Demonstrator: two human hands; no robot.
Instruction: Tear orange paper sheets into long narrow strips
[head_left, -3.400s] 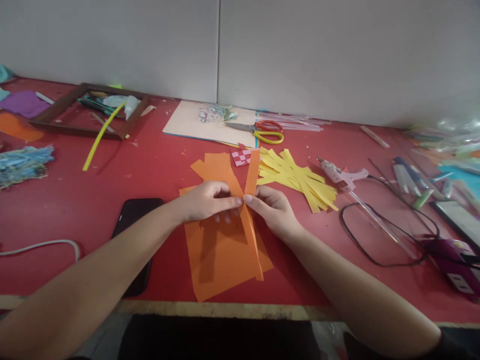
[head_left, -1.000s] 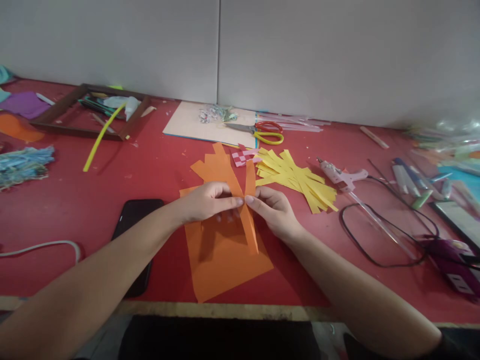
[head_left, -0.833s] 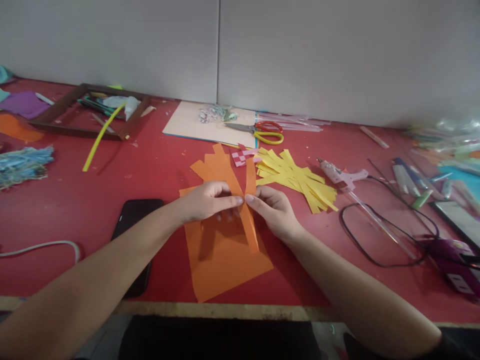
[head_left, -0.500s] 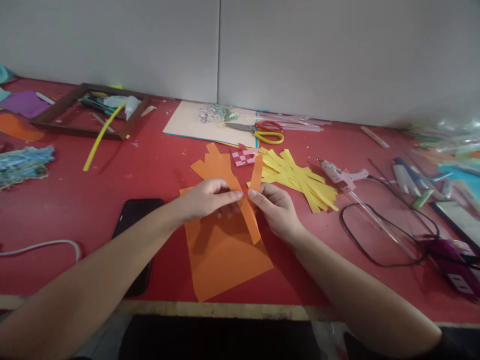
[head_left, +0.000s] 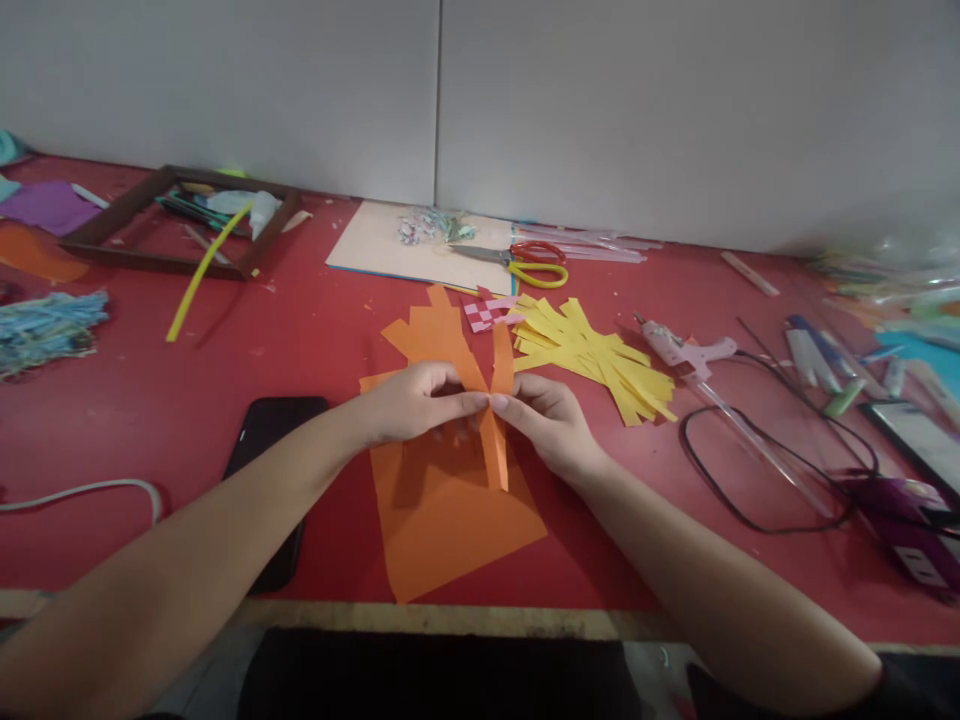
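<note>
Both hands meet above an orange paper sheet (head_left: 457, 530) near the table's front. My left hand (head_left: 420, 402) is closed, pinching orange paper strips (head_left: 491, 455) between thumb and fingers. Opposite it, my right hand (head_left: 551, 420) pinches an orange paper strip (head_left: 503, 350) that stands up between the hands. The two thumb tips touch or nearly touch. More orange paper pieces (head_left: 436, 330) lie just behind the left hand. How many strips each hand holds is hidden by the fingers.
Yellow paper strips (head_left: 592, 355) lie in a pile beyond the right hand, beside a pink woven paper piece (head_left: 486, 312). Scissors (head_left: 536, 265) rest on a pale board (head_left: 382, 245). A corded glue gun (head_left: 686, 350) is right; a phone (head_left: 277, 440) and a wooden frame (head_left: 105, 220) are left.
My right hand has moved slightly left, bringing its strip against the paper in my left hand. The lower end of the hanging strips has swung left to near vertical.
</note>
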